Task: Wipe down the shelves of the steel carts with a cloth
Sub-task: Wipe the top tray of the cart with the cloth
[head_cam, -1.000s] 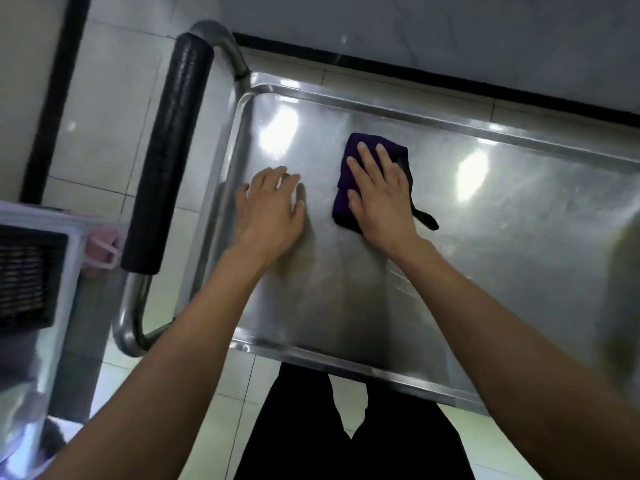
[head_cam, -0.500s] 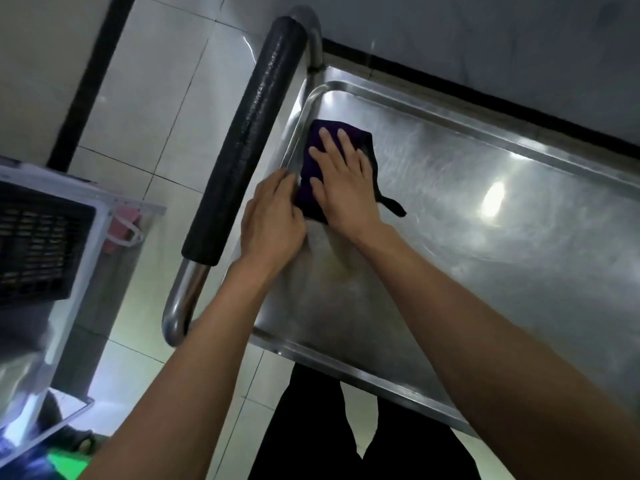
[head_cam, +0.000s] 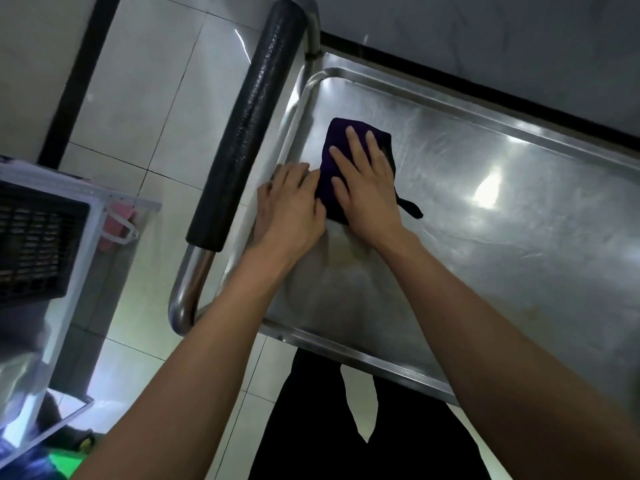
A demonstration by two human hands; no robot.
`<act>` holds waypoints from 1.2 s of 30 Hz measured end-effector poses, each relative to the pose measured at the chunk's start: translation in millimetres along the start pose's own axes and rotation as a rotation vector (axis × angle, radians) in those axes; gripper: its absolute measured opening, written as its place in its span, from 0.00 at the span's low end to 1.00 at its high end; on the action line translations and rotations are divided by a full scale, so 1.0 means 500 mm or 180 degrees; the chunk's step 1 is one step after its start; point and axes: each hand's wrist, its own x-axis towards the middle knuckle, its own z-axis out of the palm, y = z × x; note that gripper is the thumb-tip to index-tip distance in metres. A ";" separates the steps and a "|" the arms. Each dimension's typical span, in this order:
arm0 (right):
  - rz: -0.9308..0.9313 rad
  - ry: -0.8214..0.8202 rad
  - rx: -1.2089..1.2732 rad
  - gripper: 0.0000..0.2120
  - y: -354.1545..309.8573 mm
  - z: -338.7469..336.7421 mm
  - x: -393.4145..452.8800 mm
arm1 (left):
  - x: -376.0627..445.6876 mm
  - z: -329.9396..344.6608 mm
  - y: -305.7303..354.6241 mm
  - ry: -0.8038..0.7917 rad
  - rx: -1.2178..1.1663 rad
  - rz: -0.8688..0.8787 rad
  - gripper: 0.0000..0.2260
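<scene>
Left hand (head_cam: pixel 291 209): lying flat, fingers extended, palm resting on the steel shelf (head_cam: pixel 485 244) by its left rim, gripping nothing.
Right hand (head_cam: pixel 363 188): pressing down spread-fingered on the purple cloth (head_cam: pixel 334 161), just beside the left.
Cloth: sitting far-left on the shelf, partly hidden underneath.
Handle (head_cam: pixel 249 123): running along the left.

The right hand (head_cam: pixel 367 188) hides most of the cloth (head_cam: pixel 334 157); the shelf (head_cam: pixel 519 237) is cut off.

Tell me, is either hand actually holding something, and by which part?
Nothing is gripped. The right hand presses flat on top of the dark purple cloth, pinning it to the steel shelf. The left hand lies open beside it.
</scene>
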 end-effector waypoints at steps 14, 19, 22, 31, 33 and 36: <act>0.0782 0.0225 -0.0082 0.23 0.301 -0.089 -0.274 | -0.030 0.090 0.296 -0.0433 0.0281 0.0663 0.19; 0.0968 0.0277 0.0037 0.23 0.396 -0.126 -0.358 | -0.047 0.134 0.399 -0.0618 0.0476 0.0856 0.19; 0.0910 0.0252 0.0056 0.23 0.428 -0.140 -0.391 | -0.067 0.154 0.452 -0.0692 0.0595 0.0943 0.17; 0.0849 0.0073 -0.0114 0.24 0.414 -0.116 -0.468 | -0.098 0.167 0.486 -0.0782 0.0918 0.0856 0.16; 0.0845 0.0044 -0.0149 0.25 0.407 -0.114 -0.457 | -0.101 0.161 0.474 -0.0728 0.0816 0.0848 0.17; 0.0782 0.0000 -0.0199 0.25 0.392 -0.108 -0.440 | -0.110 0.146 0.436 -0.0578 0.0552 0.0706 0.18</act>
